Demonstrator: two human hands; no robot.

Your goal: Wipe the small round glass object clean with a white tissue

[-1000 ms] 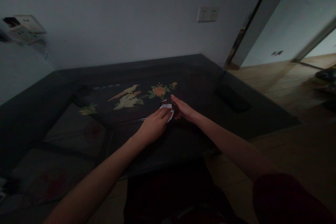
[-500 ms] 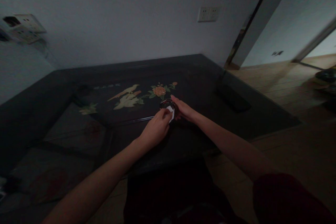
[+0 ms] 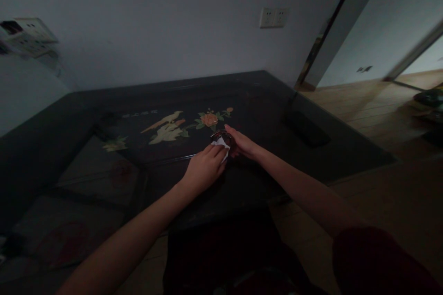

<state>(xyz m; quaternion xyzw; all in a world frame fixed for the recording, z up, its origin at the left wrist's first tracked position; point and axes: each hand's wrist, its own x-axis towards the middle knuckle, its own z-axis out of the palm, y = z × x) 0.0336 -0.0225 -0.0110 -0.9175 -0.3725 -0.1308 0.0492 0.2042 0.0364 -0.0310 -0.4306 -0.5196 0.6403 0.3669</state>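
My left hand (image 3: 205, 167) is closed on a white piece of tissue or paper (image 3: 222, 143), pressing it against a small dark, shiny round object (image 3: 227, 136). The rim of that object catches the light; whether it is a cup or a bowl I cannot tell. My right hand (image 3: 243, 144) grips its right side, the thumb along the upper edge and the other fingers mostly hidden. Both hands are low over the dark glossy tabletop (image 3: 249, 184), just in front of an inlaid orange flower (image 3: 209, 120).
An inlaid bird design (image 3: 168, 129) decorates the tabletop to the left. A dark flat oblong shape (image 3: 307, 129) is at the right. White sockets (image 3: 273, 17) sit on the wall behind, with more sockets (image 3: 34, 32) at far left. Wooden floor (image 3: 349, 106) extends to the right.
My left hand has turned slightly and shifted a little left, its fingers flatter over the white piece. More of the white piece shows near the rim. My right hand stays put.
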